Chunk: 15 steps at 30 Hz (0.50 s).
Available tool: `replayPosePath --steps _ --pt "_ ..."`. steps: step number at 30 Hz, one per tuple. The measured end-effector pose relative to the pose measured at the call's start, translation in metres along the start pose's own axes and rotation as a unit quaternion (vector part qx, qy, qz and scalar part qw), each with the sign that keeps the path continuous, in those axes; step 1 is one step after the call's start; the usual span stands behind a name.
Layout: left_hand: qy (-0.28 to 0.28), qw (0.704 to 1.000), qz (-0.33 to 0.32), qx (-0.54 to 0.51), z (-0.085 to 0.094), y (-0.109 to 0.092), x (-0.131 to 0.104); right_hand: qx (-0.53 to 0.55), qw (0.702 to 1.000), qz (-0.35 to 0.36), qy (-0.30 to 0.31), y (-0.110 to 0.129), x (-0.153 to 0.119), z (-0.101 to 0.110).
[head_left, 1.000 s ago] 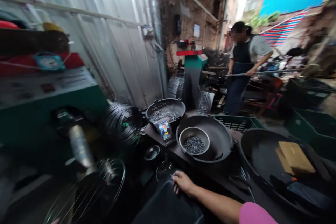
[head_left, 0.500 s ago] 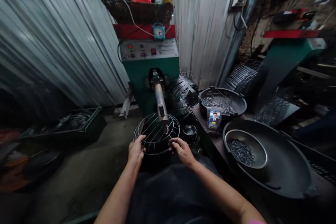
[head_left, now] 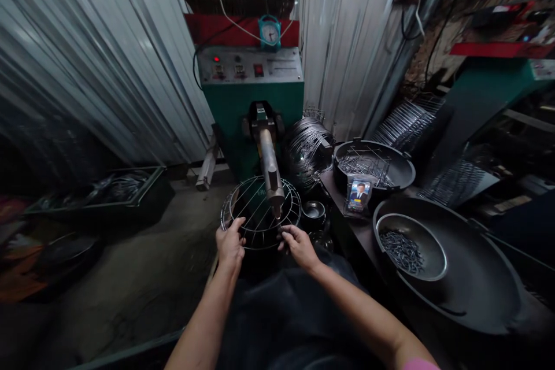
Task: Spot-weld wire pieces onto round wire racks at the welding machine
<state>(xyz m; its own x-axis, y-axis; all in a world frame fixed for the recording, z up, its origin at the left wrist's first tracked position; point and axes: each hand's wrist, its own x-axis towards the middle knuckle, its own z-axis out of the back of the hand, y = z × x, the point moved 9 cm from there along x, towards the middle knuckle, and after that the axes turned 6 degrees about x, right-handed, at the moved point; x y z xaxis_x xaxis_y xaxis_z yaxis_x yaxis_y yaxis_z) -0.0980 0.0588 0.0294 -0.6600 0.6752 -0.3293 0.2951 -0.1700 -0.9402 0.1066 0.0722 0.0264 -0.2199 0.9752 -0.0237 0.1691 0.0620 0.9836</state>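
Note:
In front of me is a round wire rack (head_left: 252,203), with parallel wires inside a ringed rim. My left hand (head_left: 230,247) is closed around the rack's near-left rim, the thumb lying on top. At the near-right rim, the fingertips of my right hand (head_left: 299,247) are pinched together; whatever sits between them is too small and dark to make out. Just above those fingertips, the tip of a thick metal electrode arm (head_left: 271,170) points down at the rim. It sticks out from a green spot-welding machine (head_left: 254,93) with a lit red lamp.
A small bowl of short metal pieces (head_left: 439,254) sits inside a wide dark pan (head_left: 481,283) at right. Behind it are a phone (head_left: 359,195) and another pan (head_left: 405,173) holding wire parts. Wire rings (head_left: 307,147) are stacked beside the machine. A metal bin (head_left: 147,188) stands left.
The view has tipped down and shifted slightly left. The rack's near rim has risen closer to the electrode tip, and both hands keep their places on it.

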Motion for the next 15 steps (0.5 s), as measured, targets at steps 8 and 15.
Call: replayPosePath --steps 8,15 --pt "0.005 1.000 -0.005 -0.003 -0.0013 -0.0012 0.0022 0.010 1.000 -0.002 0.003 -0.0006 0.0032 0.0007" --pt "0.003 1.000 0.005 -0.016 -0.0011 0.0023 0.0041 0.038 0.999 0.004 0.007 0.0005 0.0075 -0.0007"
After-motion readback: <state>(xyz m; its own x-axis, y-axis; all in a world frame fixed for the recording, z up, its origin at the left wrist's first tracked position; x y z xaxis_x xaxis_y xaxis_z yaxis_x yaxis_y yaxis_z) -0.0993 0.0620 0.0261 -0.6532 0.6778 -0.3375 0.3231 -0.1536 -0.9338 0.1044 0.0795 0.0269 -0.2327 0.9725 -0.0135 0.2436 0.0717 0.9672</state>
